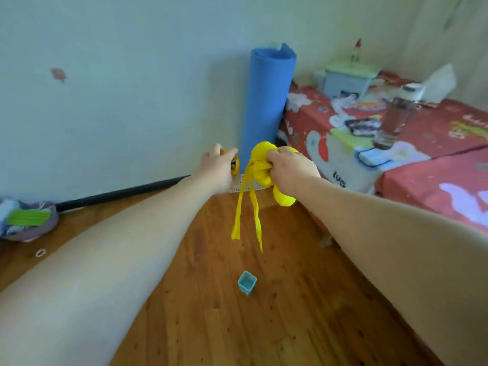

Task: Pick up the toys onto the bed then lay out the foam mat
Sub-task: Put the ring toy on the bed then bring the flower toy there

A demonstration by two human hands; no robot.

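My right hand grips a soft yellow toy with two long strips dangling down, held in the air above the wooden floor. My left hand curls around a small yellow-brown toy, mostly hidden by the fingers. A rolled blue foam mat stands upright against the wall in the corner, just behind both hands. The bed with a red patterned cover lies at the right. A small teal square cup stands on the floor below my hands.
On the bed lie a clear water bottle, a pale box, a tissue pack and cards. A shoe and a small white ring lie on the floor at the left. A dark baseboard runs along the wall.
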